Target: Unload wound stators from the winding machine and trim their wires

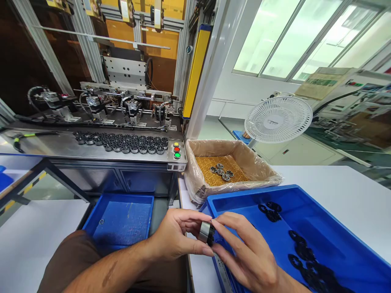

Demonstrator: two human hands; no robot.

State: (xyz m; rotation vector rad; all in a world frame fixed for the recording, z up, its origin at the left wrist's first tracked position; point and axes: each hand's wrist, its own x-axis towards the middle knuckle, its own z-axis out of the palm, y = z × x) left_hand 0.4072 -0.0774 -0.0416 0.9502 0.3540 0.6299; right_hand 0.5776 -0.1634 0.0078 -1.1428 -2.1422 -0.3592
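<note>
My left hand (177, 236) grips a short silver metal ring (204, 231) between thumb and fingers. On the ring's right side sits a black spoked plastic part (210, 235). The fingertips of my right hand (250, 248) pinch this black part from the right; whether it is fully seated in the ring I cannot tell. Both hands are above the near left edge of a blue bin (330, 219), where loose black spoked parts (302, 248) lie in clusters. Behind it, a plastic-lined box (262, 167) holds several metal rings with spoked centres (220, 171) on patterned yellow sheeting.
Rows of ring assemblies (134, 144) stand on the machine's metal ledge, beside a button box (177, 156). A second blue bin (122, 219) with one small part sits low on the left. A white fan (278, 119) stands behind the lined box. A yellow guard post (197, 71) rises by the machine.
</note>
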